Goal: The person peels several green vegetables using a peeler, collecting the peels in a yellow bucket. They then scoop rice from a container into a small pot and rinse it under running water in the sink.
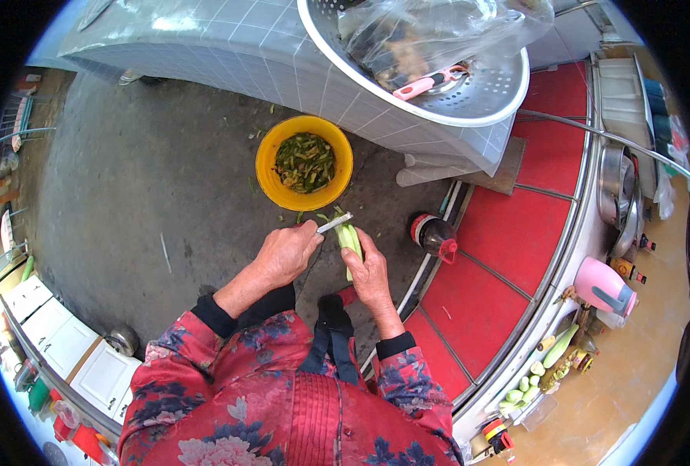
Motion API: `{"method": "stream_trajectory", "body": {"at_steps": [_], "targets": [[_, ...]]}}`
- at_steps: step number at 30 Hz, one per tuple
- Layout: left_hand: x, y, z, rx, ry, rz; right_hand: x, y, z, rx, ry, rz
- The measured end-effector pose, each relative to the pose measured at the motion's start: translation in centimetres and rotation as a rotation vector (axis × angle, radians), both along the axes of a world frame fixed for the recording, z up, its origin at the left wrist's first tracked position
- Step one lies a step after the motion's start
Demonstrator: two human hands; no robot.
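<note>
My left hand (287, 251) is closed around the handle of a peeler (334, 223) with a pale metal head, which lies against the upper end of a light green vegetable (350, 247). My right hand (369, 269) grips that vegetable, held upright with its lower end showing below the fingers. Some of its skin hangs loose near the top. Just beyond my hands, a yellow bucket (263, 169) stands on the floor with dark green peelings (304, 162) inside. Small green scraps lie around it.
A large perforated metal basin (490, 96) with a plastic bag and a pink-handled tool rests on the cloth-covered table (252, 52). A dark bottle (435, 235) with a red cap stands right of my hands, beside red cabinet panels (496, 256). A pink kettle (604, 285) is on the right counter.
</note>
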State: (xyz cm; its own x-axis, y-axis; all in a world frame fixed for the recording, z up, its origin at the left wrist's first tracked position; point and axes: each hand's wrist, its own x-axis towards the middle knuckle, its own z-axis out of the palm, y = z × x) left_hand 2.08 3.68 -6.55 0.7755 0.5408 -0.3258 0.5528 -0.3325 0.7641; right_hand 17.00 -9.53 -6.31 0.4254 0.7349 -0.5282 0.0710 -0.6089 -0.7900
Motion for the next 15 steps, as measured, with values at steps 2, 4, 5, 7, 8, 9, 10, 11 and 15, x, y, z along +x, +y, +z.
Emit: {"method": "stream_trajectory", "body": {"at_steps": [2, 4, 5, 7, 8, 9, 10, 11, 15], "targets": [[0.0, 0.1, 0.2, 0.008, -0.009, -0.014, 0.2, 0.1, 0.4, 0.022, -0.095, 0.043], [0.0, 0.4, 0.3, 0.013, -0.025, -0.028, 0.2, -0.1, 0.6, 0.084, -0.209, 0.070], [-0.1, 0.5, 0.4, 0.014, -0.036, -0.036, 0.3, -0.2, 0.8, 0.077, -0.221, 0.075], [0.2, 0.6, 1.0, 0.025, -0.054, -0.037, 0.4, -0.3, 1.3, 0.061, -0.245, 0.079], [0.4, 0.4, 1.6, 0.036, -0.061, -0.028, 0.5, -0.2, 1.7, 0.054, -0.255, 0.083], [0.5, 0.2, 2.0, 0.046, -0.066, -0.019, 0.6, 0.1, 2.1, 0.047, -0.263, 0.085], [0.5, -0.1, 2.3, 0.044, -0.064, -0.031, 0.6, 0.3, 2.4, 0.040, -0.270, 0.087], [0.5, -0.3, 2.4, 0.042, -0.062, -0.043, 0.6, 0.2, 2.5, 0.038, -0.268, 0.083], [0.1, 1.2, -0.2, 0.063, 0.143, -0.051, 0.0, -1.1, 2.6, 0.101, -0.298, 0.093]]}}
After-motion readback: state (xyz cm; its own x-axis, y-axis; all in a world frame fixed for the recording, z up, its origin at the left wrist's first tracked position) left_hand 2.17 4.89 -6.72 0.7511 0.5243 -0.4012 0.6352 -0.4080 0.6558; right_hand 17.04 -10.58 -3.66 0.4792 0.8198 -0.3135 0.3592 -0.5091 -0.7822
